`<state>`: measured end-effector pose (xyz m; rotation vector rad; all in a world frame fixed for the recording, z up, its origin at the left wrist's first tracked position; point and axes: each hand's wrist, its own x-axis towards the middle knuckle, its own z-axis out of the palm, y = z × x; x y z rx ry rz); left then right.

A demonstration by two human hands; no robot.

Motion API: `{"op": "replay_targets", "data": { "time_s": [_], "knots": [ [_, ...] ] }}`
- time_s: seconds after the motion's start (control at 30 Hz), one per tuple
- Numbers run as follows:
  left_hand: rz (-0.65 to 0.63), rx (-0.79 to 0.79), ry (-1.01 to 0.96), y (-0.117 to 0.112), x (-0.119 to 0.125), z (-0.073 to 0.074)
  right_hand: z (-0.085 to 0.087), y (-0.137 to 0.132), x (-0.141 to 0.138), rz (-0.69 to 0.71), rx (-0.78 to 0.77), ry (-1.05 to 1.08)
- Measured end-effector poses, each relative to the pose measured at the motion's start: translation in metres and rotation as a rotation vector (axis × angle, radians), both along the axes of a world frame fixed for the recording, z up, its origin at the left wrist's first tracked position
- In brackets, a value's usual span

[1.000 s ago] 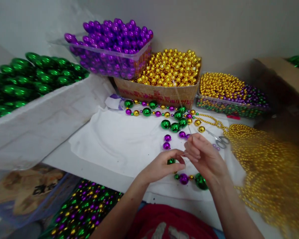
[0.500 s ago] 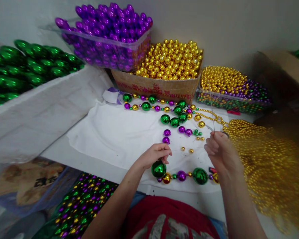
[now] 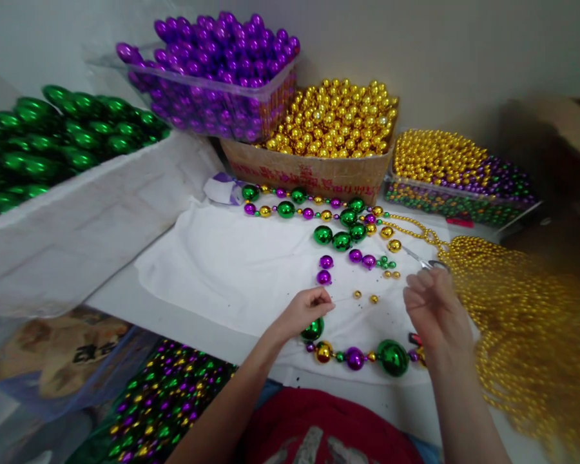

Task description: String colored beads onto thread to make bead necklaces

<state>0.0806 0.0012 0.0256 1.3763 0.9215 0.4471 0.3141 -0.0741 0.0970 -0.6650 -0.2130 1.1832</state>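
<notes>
My left hand (image 3: 308, 310) pinches a thin clear string (image 3: 342, 300) just above a large green bead (image 3: 313, 328). That bead sits at the left end of a strung row with a gold bead (image 3: 323, 352), a purple bead (image 3: 354, 358) and a bigger green bead (image 3: 393, 358). The string runs faintly toward my right hand (image 3: 428, 299), whose fingers are closed on it; its far end is hard to see. Two small gold beads (image 3: 374, 299) lie between my hands. Scissors (image 3: 423, 261) lie just beyond my right hand, their handles partly covered.
Loose purple beads (image 3: 324, 277) and green beads (image 3: 341, 241) dot the white cloth (image 3: 212, 258). Behind stand a purple-bead tub (image 3: 212, 87), a gold-bead carton (image 3: 304, 171) and a mixed-bead tub (image 3: 464, 193). A foam box (image 3: 91, 212) borders the left; gold bead chains (image 3: 522, 322) heap at right.
My right hand has turned and lowered slightly, and the line that rose above its fingers no longer shows. My left hand stays near the green bead. The view has shifted a little.
</notes>
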Motion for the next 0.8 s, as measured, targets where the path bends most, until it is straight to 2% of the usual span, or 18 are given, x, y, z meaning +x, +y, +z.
{"op": "replay_targets", "data": {
  "time_s": [0.13,0.2,0.27,0.43,0.63,0.8],
  "knots": [
    [0.075,0.205,0.162,-0.006,0.008,0.004,0.007,-0.001,-0.005,-0.026,0.034,-0.021],
    [0.128,0.255,0.233,-0.008,0.012,0.005,0.010,-0.002,-0.006,-0.047,0.043,-0.057],
    [0.141,0.259,0.269,-0.010,0.015,0.007,0.012,-0.003,-0.006,-0.064,0.067,-0.075],
    [0.021,0.223,0.256,-0.014,0.018,0.011,0.019,-0.005,0.008,-0.100,0.109,-0.047],
    [0.058,0.212,0.273,-0.010,0.015,0.008,0.027,-0.008,0.024,-0.141,0.123,-0.087],
    [0.093,0.179,0.256,-0.007,0.010,0.002,0.025,-0.013,0.026,-0.144,0.077,-0.101]
  ]
}}
